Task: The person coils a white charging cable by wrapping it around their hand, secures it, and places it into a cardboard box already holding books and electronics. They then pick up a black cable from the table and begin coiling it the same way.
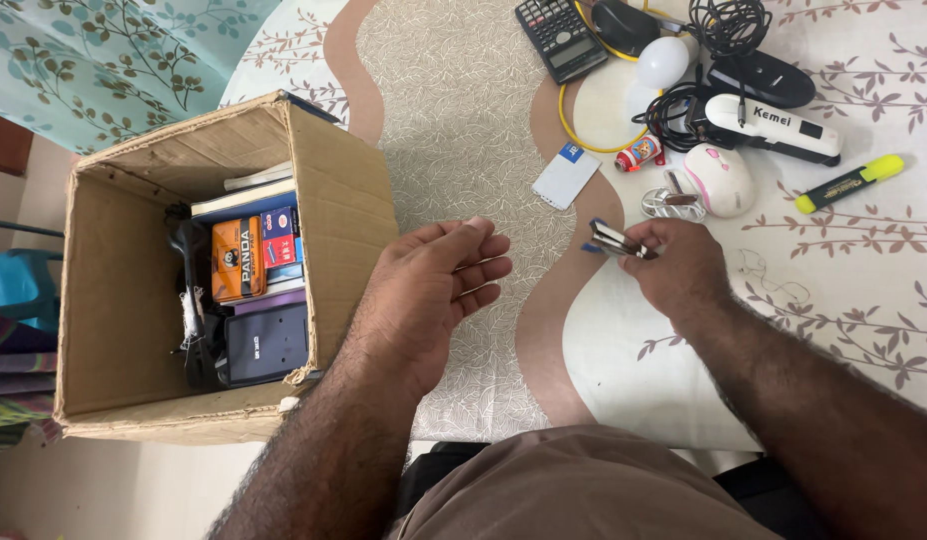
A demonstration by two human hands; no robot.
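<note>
Stapler (615, 240) — pinched in right hand (683, 268); left hand (433, 290) empty.

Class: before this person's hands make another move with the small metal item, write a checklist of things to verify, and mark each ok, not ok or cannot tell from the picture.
1. Right hand has a firm pinch on the small metal and blue item: ok.
2. Left hand is free, palm open, holding nothing: ok.
3. Cardboard box is open at the top: ok.
4. Room left inside the box among the books and dark things: cannot tell.
5. Table surface between the hands and the box carries no loose things: ok.
6. What exactly the metal item is: cannot tell.
</note>
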